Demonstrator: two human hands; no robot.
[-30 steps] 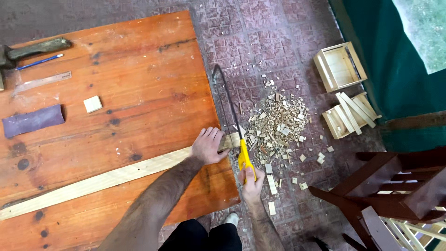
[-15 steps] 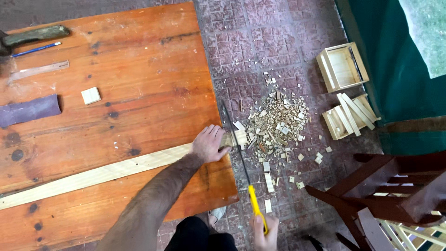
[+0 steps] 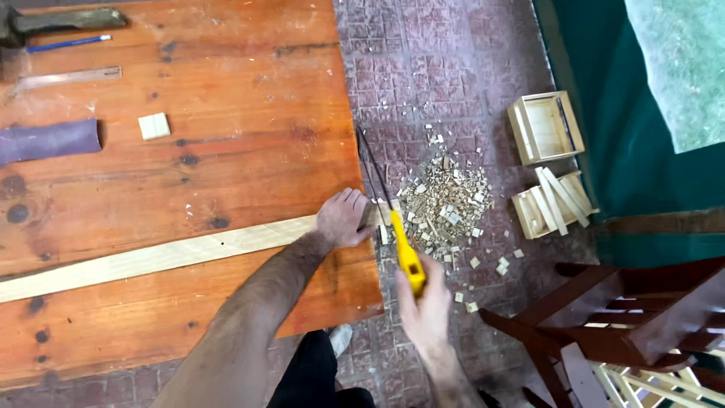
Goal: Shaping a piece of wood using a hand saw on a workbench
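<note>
Since half a second ago our right hand (image 3: 427, 306) has come back up and forward, so the saw (image 3: 389, 208) has slid further across the slat (image 3: 158, 257); the yellow handle that sat near the bottom edge of the view now lies just off the table (image 3: 226, 98) corner. Our left hand (image 3: 343, 219) has stayed where it was, at the slat's end.

We press that left hand down flat over the slat, fingers curled over its end at the table's right edge, pinning it to the tabletop. Our right hand is wrapped tight around the yellow handle. The dark blade runs away from us, close along the table edge, crossing the slat's overhanging tip just beside our left fingertips.

The slat is long and pale, lying aslant across the orange-brown table from the left border of the view to the right edge.

On the brick floor just right of the blade lies a heap of offcuts (image 3: 445, 200). Further right stand two small wooden boxes: an empty one (image 3: 545, 127), and below it one (image 3: 553, 202) with short slats laid across it. Dark red chair parts (image 3: 627, 310) fill the lower right corner.

At the table's far left we see a purple roll (image 3: 49, 141), a small pale block (image 3: 154, 125), a ruler (image 3: 68, 76), a blue pen (image 3: 68, 43) and a dark tool (image 3: 64, 20) at the top edge.
</note>
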